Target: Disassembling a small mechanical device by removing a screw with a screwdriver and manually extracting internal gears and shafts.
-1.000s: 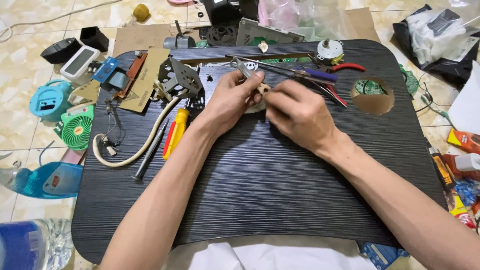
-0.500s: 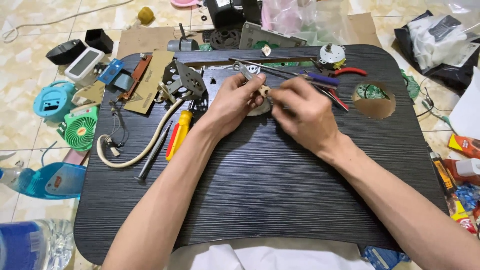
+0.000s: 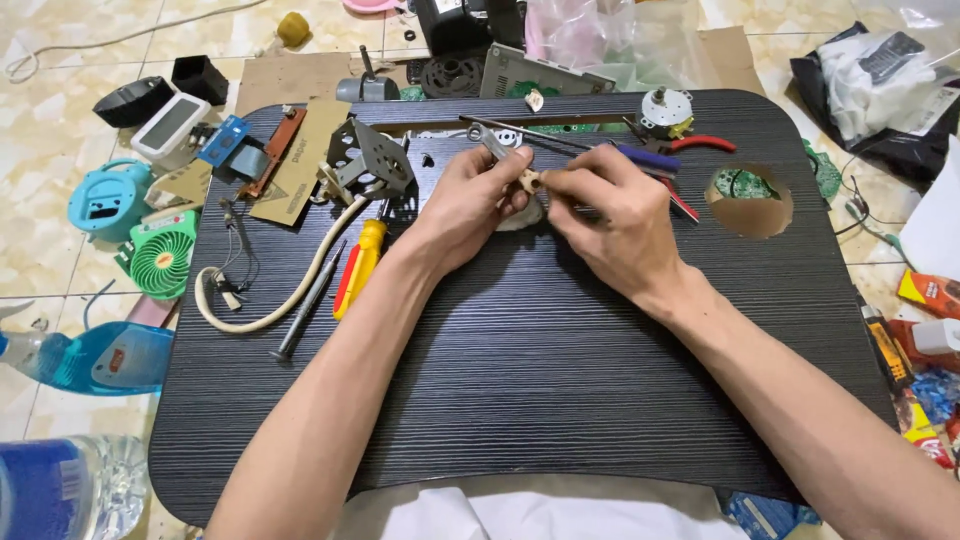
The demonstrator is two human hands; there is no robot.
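Little has shifted: both hands' (image 3: 470, 200) (image 3: 610, 215) grip still pinches the small beige part (image 3: 530, 181) between fingertips.

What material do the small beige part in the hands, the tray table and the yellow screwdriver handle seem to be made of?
Small beige part, pinched between left hand and right hand: probably plastic, matte; too small to be sure.
Tray table: likely laminated board, black with fine wood-grain lines.
Screwdriver handle: glossy yellow and red plastic.

Bright, even overhead light, soft short shadows under the forearms, mild sheen on the floor tiles (image 3: 40, 240), sharp focus, slight wide-angle bending at edges.
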